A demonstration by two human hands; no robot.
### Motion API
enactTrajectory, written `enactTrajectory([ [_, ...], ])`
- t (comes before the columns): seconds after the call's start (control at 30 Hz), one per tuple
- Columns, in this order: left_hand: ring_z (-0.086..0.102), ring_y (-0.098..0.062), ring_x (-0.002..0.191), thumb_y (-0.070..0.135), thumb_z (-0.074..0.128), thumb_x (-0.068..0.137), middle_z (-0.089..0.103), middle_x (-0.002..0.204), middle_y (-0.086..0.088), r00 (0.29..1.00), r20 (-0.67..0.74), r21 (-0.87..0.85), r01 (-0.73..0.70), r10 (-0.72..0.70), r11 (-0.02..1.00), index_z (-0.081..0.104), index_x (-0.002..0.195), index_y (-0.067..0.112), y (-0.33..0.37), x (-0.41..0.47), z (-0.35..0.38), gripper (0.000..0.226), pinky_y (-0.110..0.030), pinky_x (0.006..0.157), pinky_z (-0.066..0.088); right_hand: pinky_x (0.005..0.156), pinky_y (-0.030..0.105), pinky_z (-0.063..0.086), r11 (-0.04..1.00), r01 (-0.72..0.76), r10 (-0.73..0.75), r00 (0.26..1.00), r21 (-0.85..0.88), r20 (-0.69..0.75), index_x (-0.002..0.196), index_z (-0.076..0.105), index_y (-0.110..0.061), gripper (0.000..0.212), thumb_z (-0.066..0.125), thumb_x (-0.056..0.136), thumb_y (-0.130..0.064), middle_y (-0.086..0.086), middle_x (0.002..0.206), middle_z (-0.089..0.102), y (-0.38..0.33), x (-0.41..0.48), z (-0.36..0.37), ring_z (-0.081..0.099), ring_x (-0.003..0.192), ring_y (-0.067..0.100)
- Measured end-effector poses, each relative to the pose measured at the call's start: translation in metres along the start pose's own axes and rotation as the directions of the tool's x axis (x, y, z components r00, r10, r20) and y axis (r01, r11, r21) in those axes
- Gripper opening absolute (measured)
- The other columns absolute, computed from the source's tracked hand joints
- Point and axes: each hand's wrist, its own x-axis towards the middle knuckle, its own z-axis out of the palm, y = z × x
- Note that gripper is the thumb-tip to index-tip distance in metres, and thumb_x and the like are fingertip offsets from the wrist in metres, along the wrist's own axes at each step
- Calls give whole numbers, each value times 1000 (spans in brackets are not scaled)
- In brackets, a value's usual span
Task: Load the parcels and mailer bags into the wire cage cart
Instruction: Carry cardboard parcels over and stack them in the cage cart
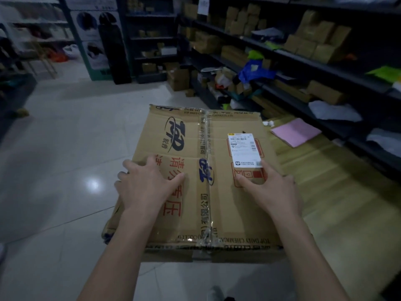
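A large taped cardboard parcel (201, 148) with blue and red print and a white shipping label (244, 149) fills the middle of the view, its top facing me. My left hand (147, 183) lies flat on the left half of the top, fingers spread. On the right half rests my right hand (271, 185), its fingers straight and just below the label. Whether the parcel stands on the floor or is carried I cannot tell. No wire cage cart is in view.
Dark shelving (325, 68) with many small cardboard boxes and mailer bags runs along the right. A pink flat packet (296, 131) lies on flattened cardboard (347, 192) at the shelf foot. White tiled floor (65, 148) spreads to the left. More shelves stand at the back.
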Motion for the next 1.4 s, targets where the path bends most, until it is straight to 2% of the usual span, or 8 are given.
enactTrajectory([
  [0.23,51,-42,109,95,45,64,42,125,-21,986,36,-5,-160,160,987,46,130,23,53,-19,5,98,-49,92,46,86,39,45,994,-103,106,991,47,-80,141,39,-50,80,50,71,-88,8,124,56,54,-23,-30,48,120,31],
  [0.57,50,-41,110,92,47,67,41,124,-20,915,86,-26,-393,394,919,44,130,22,161,-75,21,94,-47,93,44,91,41,49,941,-326,336,930,89,-146,146,30,-53,88,45,69,-93,11,128,52,165,-37,-75,50,120,31],
  [0.73,50,-40,111,90,46,69,41,127,-21,861,102,-25,-498,498,867,44,130,23,234,-127,33,91,-48,93,45,89,41,50,902,-403,427,884,155,-189,143,35,-53,84,51,69,-89,12,126,51,244,-49,-108,50,119,34],
  [0.83,51,-39,111,89,46,72,42,125,-20,825,133,-35,-550,550,834,44,131,24,283,-169,43,88,-47,94,45,94,45,50,870,-464,490,850,168,-191,145,31,-55,91,47,64,-93,14,132,46,304,-54,-130,50,118,34],
  [0.97,52,-41,109,89,47,71,43,121,-19,791,143,-24,-598,595,801,45,128,24,345,-225,60,87,-46,92,47,90,42,49,841,-513,540,812,170,-222,144,32,-53,90,45,65,-94,15,128,48,383,-64,-156,52,115,34],
  [1.13,52,-40,109,92,47,67,43,120,-18,757,190,-60,-627,625,777,43,131,28,426,-291,90,90,-48,93,46,89,42,48,807,-560,591,765,187,-258,139,34,-53,91,37,60,-98,14,130,51,478,-74,-184,50,119,35],
  [1.3,56,-37,102,96,42,62,46,113,-15,705,190,-54,-687,683,724,45,126,29,484,-345,107,93,-44,89,49,98,46,45,741,-638,671,705,210,-229,146,26,-54,97,34,61,-100,15,143,43,551,-84,-207,44,129,35],
  [1.4,55,-38,104,93,44,68,45,114,-15,657,214,-58,-730,723,681,43,129,28,513,-375,113,89,-43,92,47,96,45,45,700,-686,714,659,201,-238,149,24,-53,99,33,63,-100,15,142,44,586,-90,-218,44,129,34],
])
